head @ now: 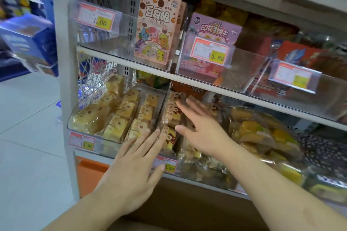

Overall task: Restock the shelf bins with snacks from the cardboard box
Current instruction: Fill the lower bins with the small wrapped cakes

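Two clear shelf bins sit side by side on the lower shelf. The left bin (75, 124) is packed with yellow wrapped cake snacks (120, 116). The middle bin (189, 172) holds brown-and-yellow wrapped snacks (171, 112). My left hand (131, 167) reaches forward with straight fingers, its tips touching the packs at the divide between the two bins. My right hand (201, 129) lies flat with spread fingers on the snacks in the middle bin. Neither hand grips anything. The brown cardboard box (180, 208) shows below my arms, under the shelf edge.
A third bin to the right holds bagged yellow pastries (259, 133). The upper shelf (187, 80) carries clear bins with a pink cartoon biscuit box (155, 26) and a purple box (214, 30). Price tags hang on the bin fronts. Pale floor tiles (28, 137) lie left.
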A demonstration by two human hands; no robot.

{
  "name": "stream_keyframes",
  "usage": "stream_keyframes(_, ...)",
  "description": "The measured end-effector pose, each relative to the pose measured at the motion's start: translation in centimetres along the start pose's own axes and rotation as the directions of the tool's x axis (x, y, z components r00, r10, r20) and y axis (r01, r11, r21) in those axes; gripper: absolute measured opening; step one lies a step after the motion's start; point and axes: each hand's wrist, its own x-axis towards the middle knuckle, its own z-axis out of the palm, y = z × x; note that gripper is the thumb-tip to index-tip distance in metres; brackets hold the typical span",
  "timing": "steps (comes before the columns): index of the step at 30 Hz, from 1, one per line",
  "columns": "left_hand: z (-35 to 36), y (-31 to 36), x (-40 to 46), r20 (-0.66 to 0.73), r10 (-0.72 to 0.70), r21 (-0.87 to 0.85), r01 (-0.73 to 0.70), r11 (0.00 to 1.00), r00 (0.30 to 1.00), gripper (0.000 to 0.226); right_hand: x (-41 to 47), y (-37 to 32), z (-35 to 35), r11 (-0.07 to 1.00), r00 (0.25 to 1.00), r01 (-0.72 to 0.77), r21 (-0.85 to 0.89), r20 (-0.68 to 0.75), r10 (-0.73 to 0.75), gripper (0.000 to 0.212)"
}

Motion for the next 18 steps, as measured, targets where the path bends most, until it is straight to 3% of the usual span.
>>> stream_keyframes(9, -1.0, 4.6, -7.5, 0.063, 0.046, -0.243, -0.029, 0.970, 0.997, 0.068, -20.2, 2.1, 0.0, 0.993, 0.998, -0.057, 0.099, 0.012, 0.056, 0.060)
stream_keyframes(14, 0.3, 5.1, -13.1, 0.159, 0.008, -0.213, 0.026, 0.977, 0.987, 0.068, -30.6, 8.9, 1.6, 0.961, 0.961, -0.264, 0.080, 0.109, 0.255, 0.061)
stream_keyframes(18, 0.5, 2.8, -14.7, 0.156, -0.171, -0.067, 0.184, 0.981, 0.973, 0.072, -34.3, 14.4, 0.7, 0.899, 0.894, -0.437, 0.016, 0.118, 0.432, 0.063)
